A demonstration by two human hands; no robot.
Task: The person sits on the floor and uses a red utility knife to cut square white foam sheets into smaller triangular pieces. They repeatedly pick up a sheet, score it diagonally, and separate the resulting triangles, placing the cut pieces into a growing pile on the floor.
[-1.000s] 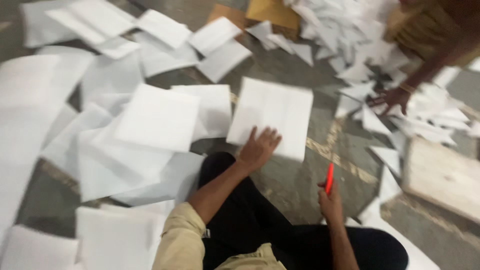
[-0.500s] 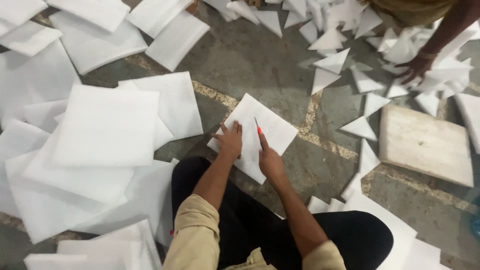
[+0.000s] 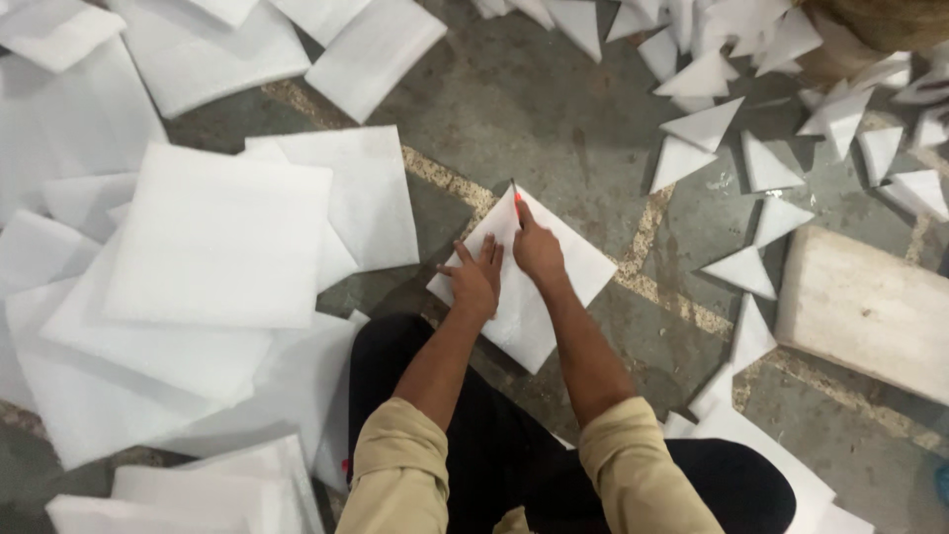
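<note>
Red cutter now at sheet's far corner

No packages, labels, signs or screens show anywhere in the view. Nothing printed or boxed lies near the square white foam sheet at the middle of the floor, nor farther out from it on any side.
</note>
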